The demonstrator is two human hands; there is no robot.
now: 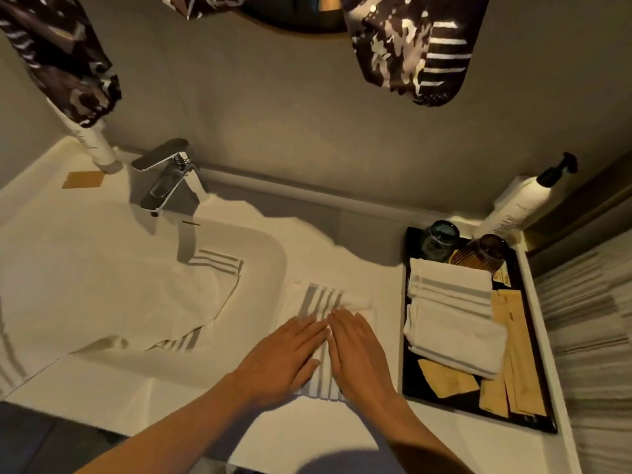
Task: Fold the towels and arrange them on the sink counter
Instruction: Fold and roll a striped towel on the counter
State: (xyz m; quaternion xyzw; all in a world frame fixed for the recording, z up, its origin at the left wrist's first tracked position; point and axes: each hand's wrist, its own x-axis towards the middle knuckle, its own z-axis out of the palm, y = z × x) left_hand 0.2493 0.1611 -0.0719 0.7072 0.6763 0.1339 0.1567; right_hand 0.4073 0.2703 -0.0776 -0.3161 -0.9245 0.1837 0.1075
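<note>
We press both flat, ungripping palms, left hand (285, 350) and right hand (359, 350), on the striped towel (323, 299), whose long axis runs straight away from us between them.

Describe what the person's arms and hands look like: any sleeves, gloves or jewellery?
Both forearms are bare up to the frame's edge, with no sleeves visible. The left hand and right hand wear no gloves, and no rings, watch or bracelets show.

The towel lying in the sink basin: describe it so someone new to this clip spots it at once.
Start at the chrome faucet and look down into the white sink. The unfolded towel lies crumpled there, white with grey stripes. Unlike the towel under both hands and the folded ones on the black tray, it is loose and spread out.
</note>
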